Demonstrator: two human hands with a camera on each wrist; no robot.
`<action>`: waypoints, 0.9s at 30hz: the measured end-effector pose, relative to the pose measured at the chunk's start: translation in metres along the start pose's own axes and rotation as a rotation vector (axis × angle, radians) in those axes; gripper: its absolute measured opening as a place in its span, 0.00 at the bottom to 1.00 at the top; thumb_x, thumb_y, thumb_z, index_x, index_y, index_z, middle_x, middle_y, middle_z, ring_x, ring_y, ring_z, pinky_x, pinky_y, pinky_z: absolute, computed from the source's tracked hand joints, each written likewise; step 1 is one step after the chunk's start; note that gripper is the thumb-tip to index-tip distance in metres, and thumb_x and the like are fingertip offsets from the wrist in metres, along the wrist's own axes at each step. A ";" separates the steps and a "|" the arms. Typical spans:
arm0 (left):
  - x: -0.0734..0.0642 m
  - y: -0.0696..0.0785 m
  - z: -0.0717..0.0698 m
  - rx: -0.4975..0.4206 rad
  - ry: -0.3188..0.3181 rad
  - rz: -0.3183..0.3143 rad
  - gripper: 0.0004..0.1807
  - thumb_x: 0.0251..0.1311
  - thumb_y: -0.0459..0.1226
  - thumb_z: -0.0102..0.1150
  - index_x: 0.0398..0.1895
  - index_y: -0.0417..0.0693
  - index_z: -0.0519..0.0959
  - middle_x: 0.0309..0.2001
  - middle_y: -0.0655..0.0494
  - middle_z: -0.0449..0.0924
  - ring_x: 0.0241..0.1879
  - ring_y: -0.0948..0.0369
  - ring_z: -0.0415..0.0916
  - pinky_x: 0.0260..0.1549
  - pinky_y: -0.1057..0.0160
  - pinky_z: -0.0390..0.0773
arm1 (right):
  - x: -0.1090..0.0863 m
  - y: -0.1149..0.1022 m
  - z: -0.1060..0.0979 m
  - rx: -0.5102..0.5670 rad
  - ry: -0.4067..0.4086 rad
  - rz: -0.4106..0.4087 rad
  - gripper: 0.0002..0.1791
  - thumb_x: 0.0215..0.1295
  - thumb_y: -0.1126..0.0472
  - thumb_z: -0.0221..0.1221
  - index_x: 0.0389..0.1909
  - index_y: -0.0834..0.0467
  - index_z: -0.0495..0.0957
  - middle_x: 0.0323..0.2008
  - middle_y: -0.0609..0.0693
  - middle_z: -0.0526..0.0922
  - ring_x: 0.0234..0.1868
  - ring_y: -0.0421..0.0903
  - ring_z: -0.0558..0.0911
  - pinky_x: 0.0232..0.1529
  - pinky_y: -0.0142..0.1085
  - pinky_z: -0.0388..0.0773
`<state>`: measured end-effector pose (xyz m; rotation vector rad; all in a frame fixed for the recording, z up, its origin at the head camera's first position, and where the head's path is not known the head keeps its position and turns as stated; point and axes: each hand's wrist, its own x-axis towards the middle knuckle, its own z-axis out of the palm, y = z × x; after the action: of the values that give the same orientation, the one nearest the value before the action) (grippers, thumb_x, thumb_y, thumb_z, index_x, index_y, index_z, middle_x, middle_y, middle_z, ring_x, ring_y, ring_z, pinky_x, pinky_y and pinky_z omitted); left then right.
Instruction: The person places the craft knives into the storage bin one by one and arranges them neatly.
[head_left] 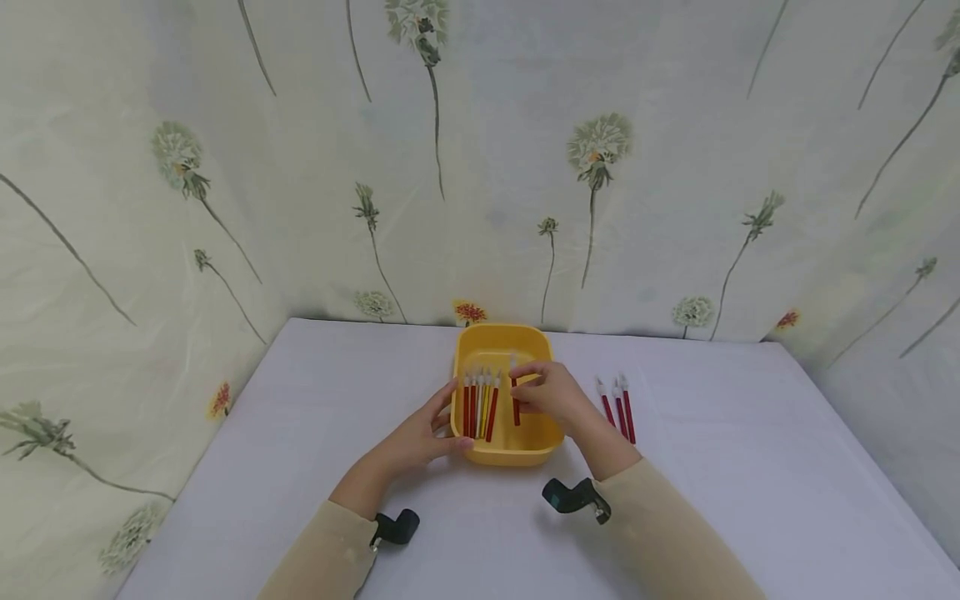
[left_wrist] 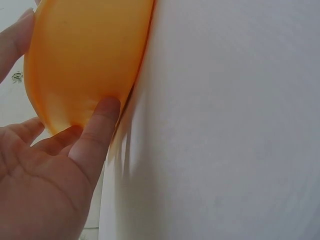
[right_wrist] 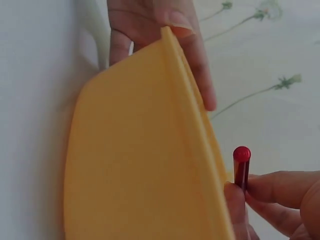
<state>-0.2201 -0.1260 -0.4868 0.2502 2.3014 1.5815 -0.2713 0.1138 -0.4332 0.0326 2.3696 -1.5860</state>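
A yellow plastic tray [head_left: 501,457] holds a row of slim red, yellow and silvery pen-like tools [head_left: 481,406] with pale pointed tips, side by side along its left part. My left hand [head_left: 422,435] grips the tray's front left corner, its thumb at the rim and other fingers against the outer wall [left_wrist: 95,60]. Over the tray's right half, my right hand [head_left: 551,393] pinches one red-handled pen-like tool [right_wrist: 241,167] between thumb and fingers, tip pointing away from me. In the right wrist view its rounded red end stands just beyond the tray rim.
Right of the tray, several more red pen-like tools [head_left: 618,408] lie on the white tablecloth [head_left: 712,467], tips pointing away. A cloth backdrop [head_left: 495,167] printed with dandelions rises behind the table and at both sides. Each wrist wears a small black camera mount [head_left: 573,497].
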 end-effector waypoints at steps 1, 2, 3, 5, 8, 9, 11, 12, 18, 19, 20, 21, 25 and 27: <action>0.000 0.000 0.000 -0.001 -0.001 -0.002 0.58 0.52 0.53 0.74 0.81 0.71 0.46 0.80 0.58 0.48 0.74 0.51 0.58 0.68 0.43 0.62 | 0.001 0.000 0.002 -0.002 0.000 0.001 0.17 0.67 0.68 0.63 0.56 0.65 0.78 0.43 0.60 0.84 0.36 0.48 0.86 0.42 0.40 0.85; 0.000 0.000 0.000 -0.003 -0.002 -0.001 0.57 0.53 0.53 0.74 0.81 0.71 0.46 0.80 0.58 0.48 0.74 0.51 0.59 0.68 0.43 0.62 | 0.001 0.001 0.004 -0.008 0.001 0.002 0.17 0.67 0.68 0.63 0.56 0.65 0.79 0.42 0.60 0.84 0.36 0.48 0.86 0.42 0.40 0.86; 0.000 0.000 0.000 -0.006 -0.004 0.000 0.57 0.53 0.52 0.74 0.81 0.70 0.46 0.80 0.58 0.48 0.74 0.51 0.59 0.68 0.43 0.62 | 0.002 0.001 0.006 -0.012 -0.001 0.002 0.17 0.67 0.68 0.63 0.56 0.66 0.78 0.42 0.61 0.84 0.36 0.48 0.85 0.42 0.40 0.86; 0.000 0.001 0.000 -0.006 -0.010 0.003 0.57 0.54 0.52 0.73 0.81 0.70 0.45 0.80 0.59 0.47 0.74 0.51 0.58 0.69 0.43 0.61 | 0.003 0.002 0.009 -0.013 0.006 0.009 0.17 0.66 0.68 0.63 0.55 0.66 0.78 0.42 0.61 0.84 0.36 0.47 0.85 0.41 0.39 0.86; 0.000 0.002 0.000 -0.006 -0.017 0.012 0.56 0.55 0.52 0.73 0.81 0.69 0.45 0.80 0.59 0.47 0.74 0.51 0.58 0.69 0.43 0.60 | 0.006 0.004 0.014 -0.020 0.013 0.013 0.17 0.67 0.69 0.62 0.55 0.67 0.78 0.42 0.62 0.84 0.34 0.46 0.84 0.40 0.38 0.86; -0.001 0.003 0.000 -0.003 -0.016 0.013 0.57 0.55 0.52 0.73 0.81 0.69 0.45 0.80 0.59 0.47 0.74 0.51 0.58 0.70 0.43 0.60 | 0.007 0.004 0.016 -0.020 0.015 0.017 0.17 0.67 0.70 0.62 0.55 0.67 0.78 0.42 0.62 0.84 0.34 0.46 0.84 0.39 0.37 0.85; -0.002 0.003 0.000 0.003 -0.011 0.011 0.57 0.54 0.52 0.73 0.81 0.69 0.45 0.80 0.59 0.48 0.74 0.51 0.58 0.70 0.43 0.59 | 0.010 0.006 0.019 -0.036 0.021 0.018 0.16 0.67 0.69 0.62 0.55 0.66 0.78 0.41 0.61 0.83 0.33 0.45 0.83 0.38 0.35 0.85; -0.002 0.003 0.000 0.004 -0.007 0.010 0.57 0.54 0.52 0.73 0.81 0.69 0.45 0.80 0.59 0.48 0.74 0.51 0.58 0.70 0.43 0.59 | 0.011 0.006 0.021 -0.051 0.021 0.013 0.16 0.67 0.69 0.62 0.55 0.67 0.78 0.41 0.61 0.83 0.34 0.45 0.82 0.37 0.35 0.84; -0.002 0.003 0.000 0.000 -0.004 0.005 0.58 0.53 0.53 0.74 0.81 0.68 0.45 0.80 0.59 0.48 0.74 0.51 0.58 0.69 0.42 0.60 | 0.016 0.012 0.027 -0.117 0.034 0.005 0.15 0.67 0.70 0.62 0.53 0.66 0.77 0.41 0.60 0.83 0.33 0.46 0.82 0.33 0.33 0.81; -0.002 0.003 0.000 0.000 -0.005 0.004 0.58 0.53 0.53 0.74 0.81 0.68 0.45 0.80 0.59 0.48 0.74 0.51 0.58 0.69 0.42 0.60 | 0.016 0.014 0.028 -0.122 0.035 0.008 0.15 0.67 0.70 0.62 0.53 0.66 0.77 0.41 0.60 0.82 0.33 0.46 0.81 0.32 0.33 0.81; -0.001 0.002 0.000 0.003 -0.006 0.003 0.58 0.53 0.53 0.74 0.81 0.68 0.45 0.80 0.59 0.48 0.74 0.51 0.58 0.69 0.42 0.60 | 0.017 0.015 0.029 -0.123 0.033 0.013 0.15 0.67 0.70 0.62 0.53 0.66 0.77 0.42 0.59 0.82 0.33 0.45 0.81 0.32 0.33 0.81; -0.001 0.002 0.000 0.004 -0.006 0.001 0.58 0.53 0.53 0.74 0.81 0.68 0.45 0.80 0.59 0.48 0.74 0.51 0.58 0.69 0.42 0.60 | 0.017 0.015 0.029 -0.124 0.031 0.017 0.15 0.67 0.69 0.62 0.53 0.66 0.77 0.42 0.59 0.82 0.33 0.45 0.81 0.32 0.33 0.81; -0.001 0.003 0.000 0.005 -0.006 -0.002 0.58 0.53 0.53 0.74 0.81 0.68 0.45 0.80 0.59 0.48 0.74 0.51 0.58 0.69 0.43 0.61 | 0.018 0.018 0.031 -0.122 0.026 0.031 0.15 0.67 0.70 0.62 0.53 0.65 0.76 0.43 0.60 0.81 0.32 0.46 0.82 0.32 0.33 0.82; -0.001 0.003 0.000 0.001 -0.008 0.003 0.59 0.52 0.53 0.74 0.81 0.68 0.45 0.80 0.58 0.47 0.74 0.51 0.58 0.69 0.44 0.61 | 0.019 0.018 0.031 -0.117 0.027 0.041 0.15 0.67 0.70 0.62 0.53 0.65 0.76 0.43 0.60 0.80 0.31 0.46 0.82 0.32 0.33 0.82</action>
<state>-0.2197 -0.1257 -0.4841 0.2599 2.2968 1.5784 -0.2792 0.0898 -0.4654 0.0774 2.4616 -1.4345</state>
